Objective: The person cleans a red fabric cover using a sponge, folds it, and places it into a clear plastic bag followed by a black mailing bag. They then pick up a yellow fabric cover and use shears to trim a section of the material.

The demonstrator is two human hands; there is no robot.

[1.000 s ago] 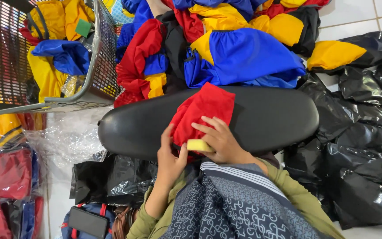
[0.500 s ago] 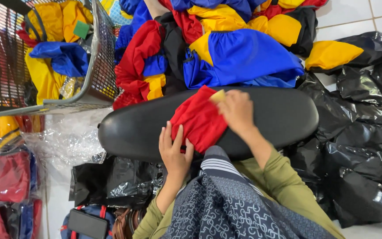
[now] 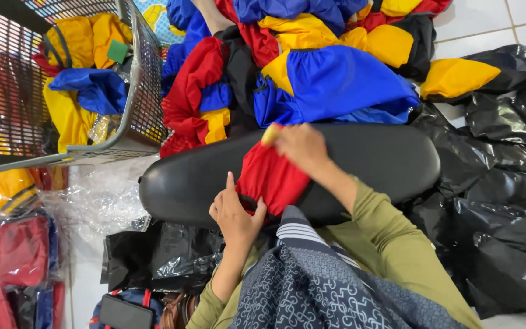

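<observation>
The right hand (image 3: 302, 146) has its grip closed on the far end of a red cloth (image 3: 272, 176), where a bit of yellow trim (image 3: 270, 135) shows at the fingertips; the hand is blurred, so the exact pinch is hard to make out. The left hand (image 3: 234, 213) presses the near end of the cloth down, thumb and fingers together on its dark edge. The cloth lies stretched across the middle of a long black cushion (image 3: 372, 161), which serves as the desk here. Just beyond the cushion is a heap of red, blue and yellow garments (image 3: 330, 79). To the cushion's left stands a grey mesh basket (image 3: 144, 91) with more yellow and blue pieces inside. To its right and near side lie crumpled black plastic bags (image 3: 494, 201). Clear plastic wrap (image 3: 98, 198) lies at the cushion's left end, on the tiled floor (image 3: 518, 21).
</observation>
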